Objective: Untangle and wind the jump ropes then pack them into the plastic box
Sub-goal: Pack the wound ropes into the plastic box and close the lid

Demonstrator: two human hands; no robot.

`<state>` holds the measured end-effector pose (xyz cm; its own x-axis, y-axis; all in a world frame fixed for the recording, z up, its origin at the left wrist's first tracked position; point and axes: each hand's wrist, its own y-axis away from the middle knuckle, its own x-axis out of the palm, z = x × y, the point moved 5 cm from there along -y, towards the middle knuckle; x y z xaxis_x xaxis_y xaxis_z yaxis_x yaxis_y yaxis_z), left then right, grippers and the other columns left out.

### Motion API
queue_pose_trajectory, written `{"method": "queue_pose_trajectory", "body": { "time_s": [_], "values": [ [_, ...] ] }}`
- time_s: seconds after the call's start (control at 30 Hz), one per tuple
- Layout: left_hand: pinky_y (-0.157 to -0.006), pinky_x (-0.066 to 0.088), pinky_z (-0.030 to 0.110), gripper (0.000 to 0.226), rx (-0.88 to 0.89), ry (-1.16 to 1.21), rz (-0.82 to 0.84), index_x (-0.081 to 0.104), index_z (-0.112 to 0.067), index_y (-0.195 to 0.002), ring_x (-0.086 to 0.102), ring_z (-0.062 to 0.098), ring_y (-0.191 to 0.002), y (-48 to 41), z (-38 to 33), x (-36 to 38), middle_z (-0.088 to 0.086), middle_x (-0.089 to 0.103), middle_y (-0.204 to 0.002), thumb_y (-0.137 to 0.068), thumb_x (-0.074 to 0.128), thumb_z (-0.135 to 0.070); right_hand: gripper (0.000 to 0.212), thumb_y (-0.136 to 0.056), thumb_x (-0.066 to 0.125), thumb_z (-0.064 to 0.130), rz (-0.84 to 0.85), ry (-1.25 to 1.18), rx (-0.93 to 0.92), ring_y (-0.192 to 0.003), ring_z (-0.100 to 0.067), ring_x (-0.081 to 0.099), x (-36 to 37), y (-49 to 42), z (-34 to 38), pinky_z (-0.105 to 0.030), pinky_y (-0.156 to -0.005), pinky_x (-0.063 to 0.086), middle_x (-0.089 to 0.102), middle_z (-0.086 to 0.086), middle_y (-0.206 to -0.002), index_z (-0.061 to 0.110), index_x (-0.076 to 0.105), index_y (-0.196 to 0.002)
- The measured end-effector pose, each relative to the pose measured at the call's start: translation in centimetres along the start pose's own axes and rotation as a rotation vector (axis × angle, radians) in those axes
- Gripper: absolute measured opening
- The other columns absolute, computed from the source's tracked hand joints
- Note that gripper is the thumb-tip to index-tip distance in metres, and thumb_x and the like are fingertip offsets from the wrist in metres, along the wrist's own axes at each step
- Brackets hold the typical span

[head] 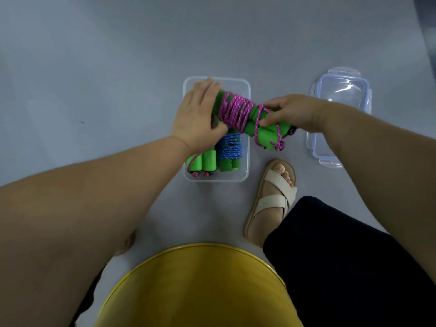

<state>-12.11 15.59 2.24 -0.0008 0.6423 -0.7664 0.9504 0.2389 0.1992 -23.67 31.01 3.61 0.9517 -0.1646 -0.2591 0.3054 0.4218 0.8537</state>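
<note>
A clear plastic box (247, 90) stands on the grey floor ahead of me. Inside it lie a wound blue jump rope (229, 148) on green handles and another pink-roped bundle (203, 161) with green handles. Above the box I hold a third bundle, a pink jump rope (236, 110) wound round green foam handles. My left hand (197, 119) grips its left end, thumb under the coils. My right hand (291, 113) pinches the right end of the handles, where loose pink cord wraps and a knotted end hangs down.
The box's clear lid (341, 114) with clip latches lies on the floor to the right. My sandalled foot (271, 199) rests just right of the box's near end. A round yellow seat (195, 289) is below me.
</note>
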Motion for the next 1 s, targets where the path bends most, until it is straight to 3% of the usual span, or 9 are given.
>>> {"method": "queue_pose_trajectory", "body": {
  "time_s": [0.1, 0.17, 0.23, 0.33, 0.47, 0.67, 0.83, 0.9, 1.0],
  "values": [
    [-0.114, 0.015, 0.044, 0.086, 0.129, -0.121, 0.157, 0.035, -0.017, -0.143, 0.029, 0.03, -0.139, -1.3, -2.4, 0.5, 0.009, 0.04, -0.146, -0.067, 0.046, -0.056, 0.042, -0.08, 0.069, 0.018, 0.044, 0.196, -0.043, -0.091, -0.018, 0.064, -1.2, 1.1, 2.3, -0.029, -0.087, 0.049, 0.066, -0.001, -0.106, 0.031, 0.06, -0.119],
    [-0.098, 0.032, 0.034, 0.073, 0.094, -0.05, 0.209, 0.051, -0.02, -0.129, 0.05, 0.027, -0.119, -1.9, -3.0, 0.6, 0.006, 0.058, -0.124, -0.068, 0.059, -0.06, 0.043, -0.077, 0.072, 0.02, 0.024, 0.25, -0.084, -0.093, -0.016, 0.062, -1.8, 1.5, 3.3, -0.028, -0.09, 0.047, 0.064, 0.002, -0.105, 0.036, 0.06, -0.115],
    [-0.083, 0.038, 0.028, 0.06, -0.023, 0.123, 0.208, 0.054, -0.016, -0.121, 0.056, 0.023, -0.106, -1.7, -3.1, 0.8, 0.005, 0.062, -0.114, -0.073, 0.071, -0.047, 0.053, -0.075, 0.075, 0.022, -0.103, 0.22, -0.172, -0.092, -0.01, 0.059, -2.7, 1.5, 4.1, -0.024, -0.089, 0.046, 0.06, 0.003, -0.109, 0.03, 0.056, -0.124],
    [-0.085, 0.047, 0.029, 0.05, -0.288, 0.492, 0.133, 0.054, -0.014, -0.115, 0.06, 0.019, -0.095, -0.4, -2.6, 1.8, 0.002, 0.065, -0.105, -0.076, 0.074, -0.039, 0.065, -0.076, 0.074, 0.028, -0.382, -0.196, -0.247, -0.089, -0.002, 0.055, -4.5, 0.9, 4.2, -0.023, -0.074, 0.052, 0.052, 0.001, -0.119, 0.021, 0.043, -0.133],
    [-0.09, 0.051, 0.036, 0.043, -0.667, 0.865, 0.025, 0.06, -0.01, -0.108, 0.065, 0.022, -0.094, 1.9, -2.9, 5.3, 0.005, 0.069, -0.103, -0.079, 0.072, -0.04, 0.063, -0.084, 0.065, 0.035, -0.252, -0.392, -0.076, -0.097, -0.017, 0.059, -1.8, -1.0, 3.0, -0.042, -0.076, 0.055, 0.053, 0.003, -0.12, 0.026, 0.032, -0.137],
    [-0.088, 0.047, 0.038, 0.049, -0.52, 0.165, 0.148, 0.058, -0.012, -0.115, 0.057, 0.03, -0.105, 4.4, -0.7, 6.3, 0.01, 0.061, -0.114, -0.089, 0.05, -0.053, 0.073, -0.081, 0.067, 0.005, -0.253, -0.307, -0.026, -0.107, -0.033, 0.058, 4.4, -3.4, 0.9, -0.054, -0.083, 0.052, 0.053, -0.015, -0.126, 0.021, 0.028, -0.141],
    [-0.084, 0.05, 0.047, 0.049, -0.087, -0.303, -0.136, 0.063, -0.01, -0.115, 0.055, 0.041, -0.107, 4.5, 0.7, 3.4, 0.018, 0.058, -0.119, -0.077, 0.04, -0.032, 0.074, -0.083, 0.064, 0.016, -0.392, 0.046, -0.035, -0.119, -0.032, 0.049, 4.8, -4.4, 1.0, -0.039, -0.099, 0.043, 0.044, -0.014, -0.138, 0.018, 0.025, -0.146],
    [-0.11, 0.026, 0.05, 0.064, -0.077, -0.389, 0.128, 0.038, -0.019, -0.143, 0.024, 0.041, -0.138, 4.2, 2.0, 4.3, 0.018, 0.028, -0.151, -0.082, 0.05, -0.033, 0.07, -0.086, 0.059, 0.016, -0.518, 0.291, -0.045, -0.123, -0.031, 0.042, 4.9, -3.8, 1.4, -0.037, -0.095, 0.041, 0.033, -0.012, -0.143, 0.016, 0.022, -0.146],
    [-0.116, 0.003, 0.043, 0.089, -0.133, -0.425, 0.378, 0.001, -0.032, -0.15, -0.01, 0.033, -0.145, 3.1, 3.4, 4.6, 0.013, -0.012, -0.158, -0.084, 0.059, -0.043, 0.077, -0.088, 0.057, 0.021, -0.53, 0.526, -0.196, -0.139, -0.03, 0.018, 6.8, -3.1, 1.8, -0.04, -0.107, 0.033, 0.009, -0.009, -0.154, 0.013, 0.009, -0.149]
  ]
}}
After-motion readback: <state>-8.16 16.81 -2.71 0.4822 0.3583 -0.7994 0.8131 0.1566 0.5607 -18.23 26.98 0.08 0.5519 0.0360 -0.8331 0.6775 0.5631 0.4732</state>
